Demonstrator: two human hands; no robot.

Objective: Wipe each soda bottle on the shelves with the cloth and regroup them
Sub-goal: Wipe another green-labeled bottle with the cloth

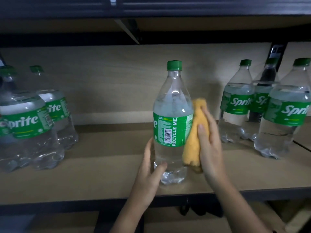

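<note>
So over on the far left of the wooden shelf (101, 174) there's a pair of Sprite bottles (30, 125) bunched together, one tucked right behind the other, both upright with green caps. Then a stretch of shelf, and near the front edge stands the middle bottle (173, 125), upright, label turned so the barcode and "RECYCLE ME" face out. The person's left hand (151, 172) grips it low down, thumb curled across the front of the clear base and fingers wrapped around the back. On the bottle's right side is a yellow-orange cloth (195, 132), bunched up and pressed flat against the label and lower body. The right hand (208, 140) is holding that cloth there, fingers fairly straight and laid over it, thumb on the near side. Further right, set back toward the wall, three more Sprite bottles (284, 111) stand close together, labels facing out.
</note>
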